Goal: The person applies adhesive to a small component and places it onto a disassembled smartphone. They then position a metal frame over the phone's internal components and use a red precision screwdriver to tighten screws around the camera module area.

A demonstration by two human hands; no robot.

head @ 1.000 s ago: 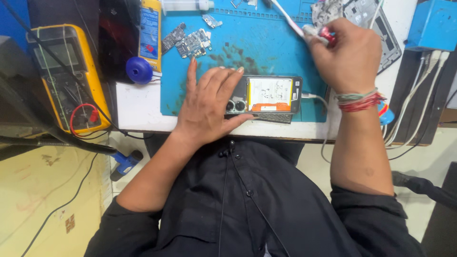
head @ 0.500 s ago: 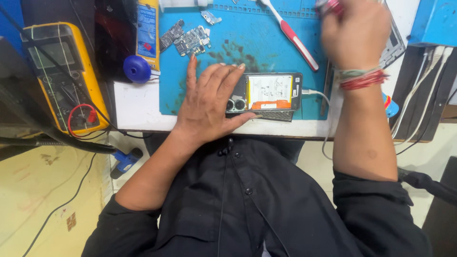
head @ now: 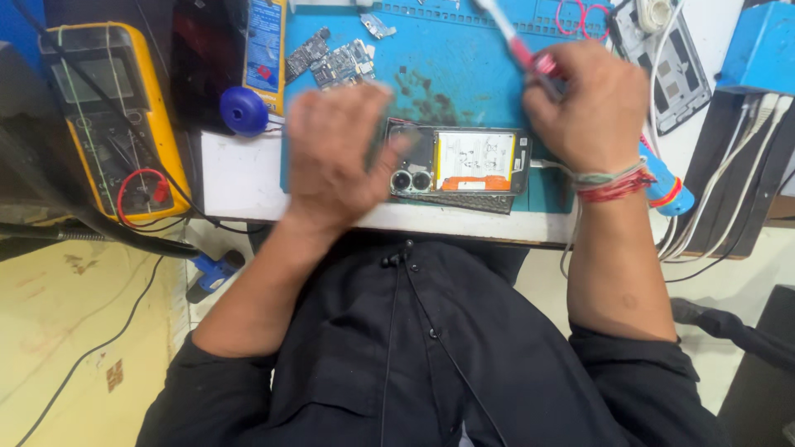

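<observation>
An opened phone (head: 460,161) with its back cover off lies on a blue work mat (head: 447,62) at the table's near edge, showing its battery and camera lenses. My left hand (head: 339,157) is blurred with motion at the phone's left end, fingers bent, thumb by the phone's edge. Whether it grips anything I cannot tell. My right hand (head: 592,108), with threads tied round the wrist, sits just above the phone's right end. It is closed round a red-and-white handled tool (head: 517,45) that points up and to the left.
A yellow multimeter (head: 108,124) with red and black leads stands at the left. Beside it lies a blue round cap (head: 244,110). Small circuit boards (head: 331,58) lie on the mat's far left. A blue-handled tool (head: 662,178), another opened device (head: 671,74) and cables lie at the right.
My left hand has lifted off the phone and curled, now blurred. My right hand came back from the far edge toward the phone's right end with the tool in it.
</observation>
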